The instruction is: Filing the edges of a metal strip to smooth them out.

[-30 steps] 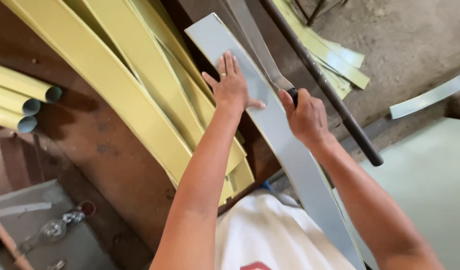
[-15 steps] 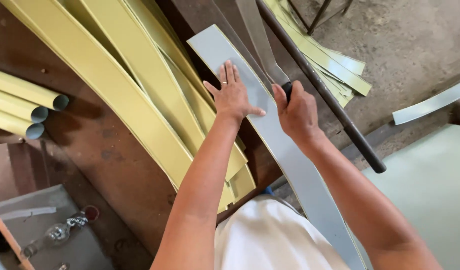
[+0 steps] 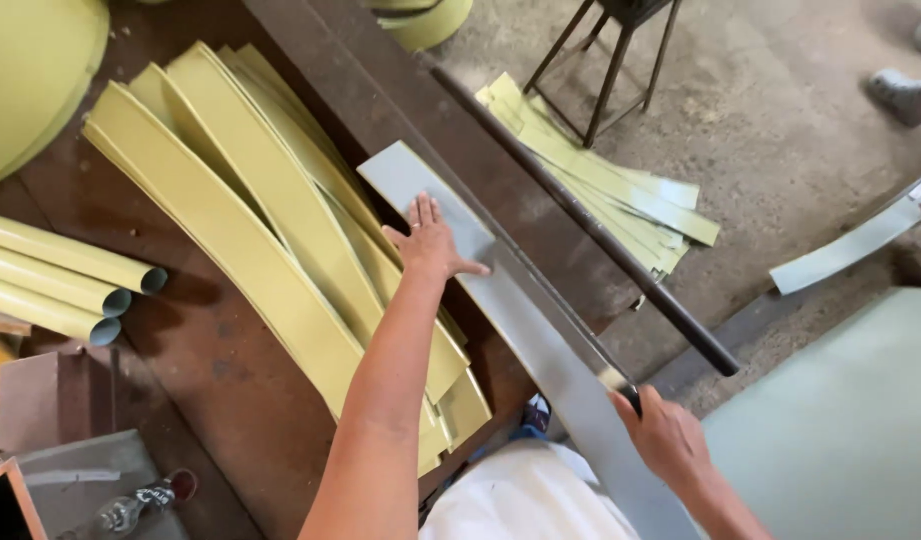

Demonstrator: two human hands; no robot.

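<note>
A long grey metal strip (image 3: 541,330) lies slantwise across the brown workbench (image 3: 231,360). My left hand (image 3: 431,243) presses flat on the strip's far part, fingers spread. My right hand (image 3: 666,440) is closed around the dark handle of a small tool (image 3: 621,385), whose tip rests on the strip's near part. A thin straight rail runs along the strip's right edge. To the left of the strip lies a fanned stack of curved yellow-green strips (image 3: 271,240).
A long dark bar (image 3: 591,225) runs along the bench's right edge. Cut yellow-green strips (image 3: 611,195) lie on the floor by a metal stool (image 3: 606,60). Rolled yellow-green tubes (image 3: 61,280) rest at left. Another person's shoe (image 3: 901,95) shows at top right. A pale sheet (image 3: 841,430) lies at right.
My right hand has slid with the tool down the strip toward me, away from my left hand. The view has tilted, showing more of the bench and floor.
</note>
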